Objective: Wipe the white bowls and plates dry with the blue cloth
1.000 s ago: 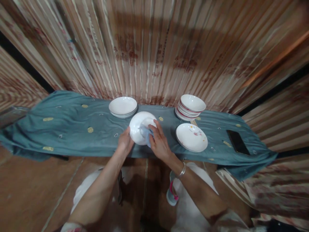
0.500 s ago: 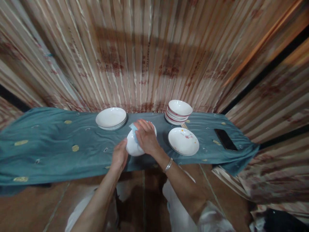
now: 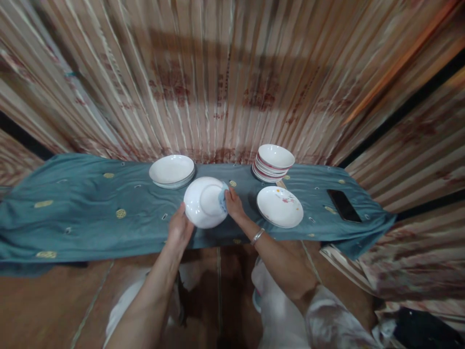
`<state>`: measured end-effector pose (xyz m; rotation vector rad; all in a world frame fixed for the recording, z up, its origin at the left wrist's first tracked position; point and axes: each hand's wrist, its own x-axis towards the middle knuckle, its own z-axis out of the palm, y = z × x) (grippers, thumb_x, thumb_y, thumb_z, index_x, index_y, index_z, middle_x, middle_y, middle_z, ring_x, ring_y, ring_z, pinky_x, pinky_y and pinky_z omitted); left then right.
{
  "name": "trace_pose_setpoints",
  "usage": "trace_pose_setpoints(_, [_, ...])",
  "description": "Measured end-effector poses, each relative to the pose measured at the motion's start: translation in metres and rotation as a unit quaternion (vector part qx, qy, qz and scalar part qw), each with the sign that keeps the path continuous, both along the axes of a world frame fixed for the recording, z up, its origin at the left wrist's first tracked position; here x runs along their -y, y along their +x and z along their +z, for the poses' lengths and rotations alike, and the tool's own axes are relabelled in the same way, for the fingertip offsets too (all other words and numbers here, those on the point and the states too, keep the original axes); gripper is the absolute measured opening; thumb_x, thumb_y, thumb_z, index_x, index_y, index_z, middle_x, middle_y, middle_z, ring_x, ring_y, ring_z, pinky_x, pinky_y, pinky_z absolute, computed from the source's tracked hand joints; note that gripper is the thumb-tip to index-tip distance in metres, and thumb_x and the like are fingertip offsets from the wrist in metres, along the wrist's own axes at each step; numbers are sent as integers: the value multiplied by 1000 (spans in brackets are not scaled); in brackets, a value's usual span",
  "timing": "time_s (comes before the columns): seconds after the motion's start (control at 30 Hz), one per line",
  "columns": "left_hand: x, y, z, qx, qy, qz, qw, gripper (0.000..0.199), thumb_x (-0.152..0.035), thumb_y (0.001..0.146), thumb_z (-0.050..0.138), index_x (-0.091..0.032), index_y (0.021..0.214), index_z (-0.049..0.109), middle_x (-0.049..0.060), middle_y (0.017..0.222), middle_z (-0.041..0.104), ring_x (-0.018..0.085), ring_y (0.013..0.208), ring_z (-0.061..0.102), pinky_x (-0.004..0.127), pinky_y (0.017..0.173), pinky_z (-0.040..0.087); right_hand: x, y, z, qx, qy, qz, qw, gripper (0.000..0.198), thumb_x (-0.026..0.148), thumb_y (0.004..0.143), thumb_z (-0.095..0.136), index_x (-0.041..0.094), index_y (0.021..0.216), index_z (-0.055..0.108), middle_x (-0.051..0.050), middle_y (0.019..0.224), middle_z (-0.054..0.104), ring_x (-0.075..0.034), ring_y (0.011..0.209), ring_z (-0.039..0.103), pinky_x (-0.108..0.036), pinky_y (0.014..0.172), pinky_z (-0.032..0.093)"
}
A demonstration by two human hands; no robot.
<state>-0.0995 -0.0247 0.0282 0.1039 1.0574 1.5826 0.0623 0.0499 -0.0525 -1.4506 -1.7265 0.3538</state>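
Centre: a round white ceramic plate (image 3: 204, 202), held tilted with its underside and foot ring toward the camera, just above the near edge of a long teal embroidered tablecloth (image 3: 90, 213). The left hand (image 3: 179, 231) grips the plate's rim at 7 o'clock, fingers curled behind it and thumb on the near face. The right hand (image 3: 234, 206) is closed at the rim's 3 o'clock, fingers pressed together and pinching a small pale-blue cloth (image 3: 222, 199) against the plate; a silver bangle (image 3: 257, 236) circles that wrist.

From the plate outward: at 11 o'clock, a low stack of plain white plates (image 3: 171, 170); at 2 o'clock, a stack of white bowls with red rims (image 3: 274, 162); at 3 o'clock, a single white plate with a small floral print (image 3: 279, 206); further along at 3 o'clock, a black phone (image 3: 343, 205) lying flat. Striped reddish curtains (image 3: 232, 77) hang behind.

Risk, as judged: the plate is held by its edges only, so a slip of the left grip while the cloth pushes sideways could drop it past the table's edge onto the brown floor (image 3: 43, 305).

No brand or writing is legible; the curtain's red motifs are too blurred to read.
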Motion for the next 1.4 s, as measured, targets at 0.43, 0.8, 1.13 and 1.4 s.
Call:
trace_pose_setpoints(0.43, [-9,-7,-11,16,-49,-10,999,36,-19,98,39,-11,123,64,12,102,76,19,93,71,27,81,58,61,-31,-13,-60,-111,12,992,66,49,98,35,7,150,29,-22,156,30,-29,149,22,-53,119,23])
trace_pose_setpoints(0.8, [-10,-7,-6,38,-62,14,997,35,-20,98,40,-11,123,65,12,108,75,18,97,69,24,80,58,97,-29,-7,34,-42,84,995,65,38,99,36,7,153,19,-23,160,18,-30,151,11,-56,119,24])
trace_pose_setpoints(1.13, [0,-7,9,74,-42,12,996,38,-22,101,35,-10,126,61,10,94,77,13,69,68,19,64,57,105,-29,1,109,35,165,980,62,25,99,34,7,155,12,-22,162,13,-29,152,7,-54,120,23])
trace_pose_setpoints(1.4, [7,-9,11,109,-35,-6,993,40,-20,101,34,-5,130,57,6,73,73,13,58,65,20,59,56,104,-47,18,227,133,213,941,52,16,98,38,10,150,33,-19,156,33,-28,151,14,-50,118,30])
